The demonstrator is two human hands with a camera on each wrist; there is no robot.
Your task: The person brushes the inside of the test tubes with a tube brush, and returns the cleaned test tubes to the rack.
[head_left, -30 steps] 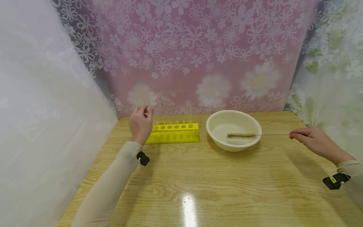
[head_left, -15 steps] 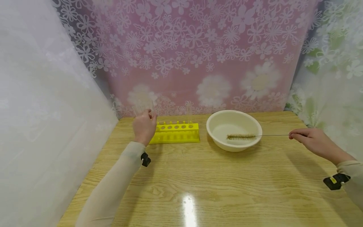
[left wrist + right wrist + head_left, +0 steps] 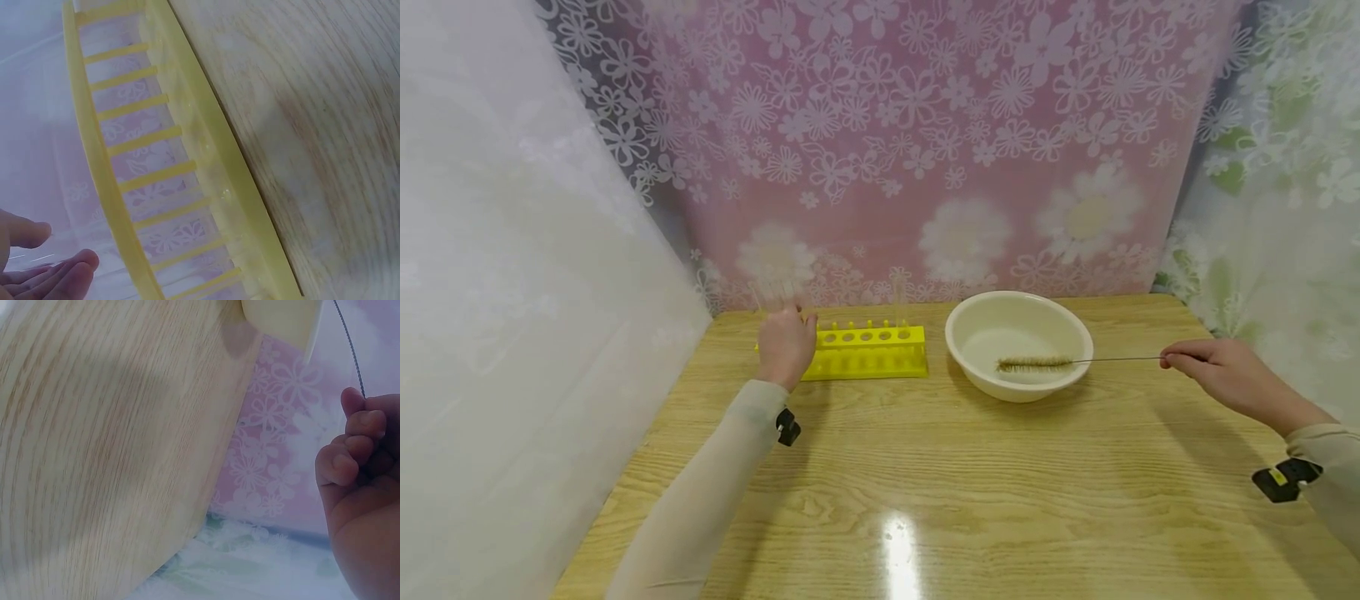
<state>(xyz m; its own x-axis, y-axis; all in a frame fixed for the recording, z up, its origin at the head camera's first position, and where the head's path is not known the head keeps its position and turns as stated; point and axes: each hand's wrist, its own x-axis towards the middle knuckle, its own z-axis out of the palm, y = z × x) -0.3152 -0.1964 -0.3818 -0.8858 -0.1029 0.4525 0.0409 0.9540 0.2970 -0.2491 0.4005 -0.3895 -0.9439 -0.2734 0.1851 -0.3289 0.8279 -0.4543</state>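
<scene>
At the left end of the yellow test tube rack (image 3: 867,363), my left hand (image 3: 786,337) is low over the holes. Thumb and fingers are parted in the left wrist view, beside the rack's top plate (image 3: 103,187). Clear test tubes (image 3: 769,293) rise just behind this hand, faint against the curtain; their lower parts are hidden. Another clear test tube (image 3: 900,302) stands in the rack's right end. My right hand (image 3: 1232,377) pinches the wire handle (image 3: 354,355) of a test tube brush (image 3: 1036,364), whose bristles reach over the white basin.
The white basin (image 3: 973,367) stands on the wooden table (image 3: 880,467), right of the rack. A pink flowered curtain (image 3: 880,150) hangs behind the table. White sheeting (image 3: 535,250) closes the left side, and a green-and-white flowered sheet (image 3: 1285,208) the right.
My left hand has moved down and slightly right onto the rack's left end, and its thumb has spread from the fingers. The right hand with the brush has barely shifted.
</scene>
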